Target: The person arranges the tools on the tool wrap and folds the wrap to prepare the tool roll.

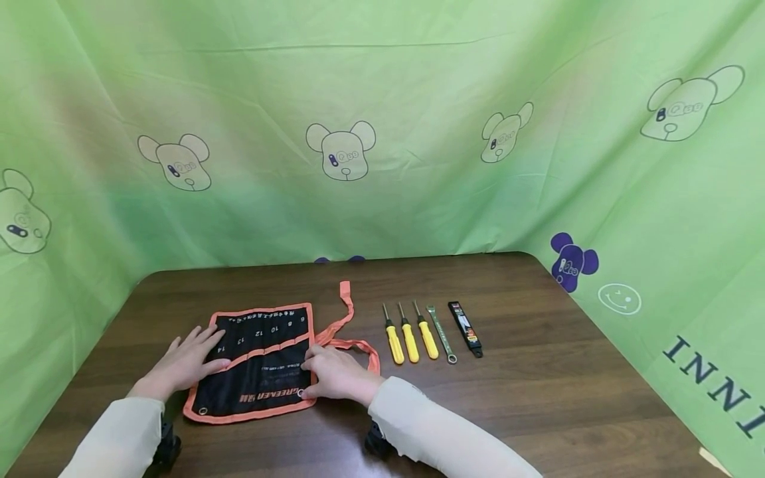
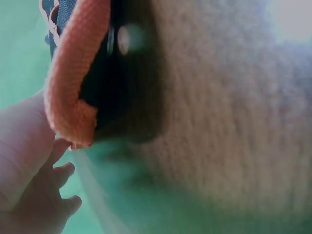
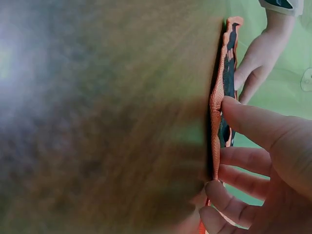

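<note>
A black tool roll (image 1: 263, 362) with orange edging, numbered pockets and upside-down lettering lies flat and unrolled on the table. My left hand (image 1: 190, 359) rests on its left edge, fingers spread over the cloth; the left wrist view shows the orange edging (image 2: 73, 73) close up beside that hand (image 2: 29, 156). At the right edge, my right hand (image 1: 340, 375) lies with thumb and fingertips touching the border. In the right wrist view, the right thumb (image 3: 263, 122) presses on the roll's rim, and the fingers lie along it loosely bent. Orange tie straps (image 1: 337, 325) trail off to the right.
Right of the roll, three yellow-handled screwdrivers (image 1: 409, 342) lie side by side, then a combination wrench (image 1: 441, 335) and a slim black labelled case (image 1: 465, 328). The brown table (image 1: 538, 398) meets a green printed curtain (image 1: 412, 212) behind and at both sides.
</note>
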Demonstrator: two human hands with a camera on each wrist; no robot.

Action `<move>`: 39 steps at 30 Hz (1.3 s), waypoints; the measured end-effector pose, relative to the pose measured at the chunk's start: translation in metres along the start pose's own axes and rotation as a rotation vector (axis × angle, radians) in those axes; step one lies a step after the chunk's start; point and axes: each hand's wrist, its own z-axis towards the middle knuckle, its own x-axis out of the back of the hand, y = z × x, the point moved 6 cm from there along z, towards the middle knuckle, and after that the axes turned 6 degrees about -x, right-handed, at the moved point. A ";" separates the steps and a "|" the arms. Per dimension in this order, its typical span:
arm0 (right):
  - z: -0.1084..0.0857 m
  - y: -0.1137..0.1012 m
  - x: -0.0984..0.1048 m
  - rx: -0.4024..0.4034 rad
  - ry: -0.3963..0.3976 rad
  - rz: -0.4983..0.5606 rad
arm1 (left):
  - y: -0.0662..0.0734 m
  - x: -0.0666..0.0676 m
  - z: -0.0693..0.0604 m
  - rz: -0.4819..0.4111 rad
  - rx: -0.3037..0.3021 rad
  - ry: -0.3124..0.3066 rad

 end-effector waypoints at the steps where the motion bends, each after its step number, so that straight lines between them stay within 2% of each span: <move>1: 0.000 0.000 0.001 0.002 -0.004 -0.006 | 0.000 0.000 -0.001 0.006 0.007 -0.006; 11: 0.005 0.004 0.007 0.047 0.026 -0.104 | 0.007 0.001 -0.008 0.103 0.085 -0.050; 18: 0.012 0.009 0.007 0.045 0.042 -0.102 | 0.010 0.001 -0.012 0.150 0.123 -0.073; 29: 0.015 0.016 0.015 0.086 0.122 -0.167 | 0.018 0.005 -0.017 0.211 0.110 -0.060; 39: 0.021 0.023 0.020 0.090 0.182 -0.165 | 0.020 0.007 -0.020 0.254 0.099 -0.032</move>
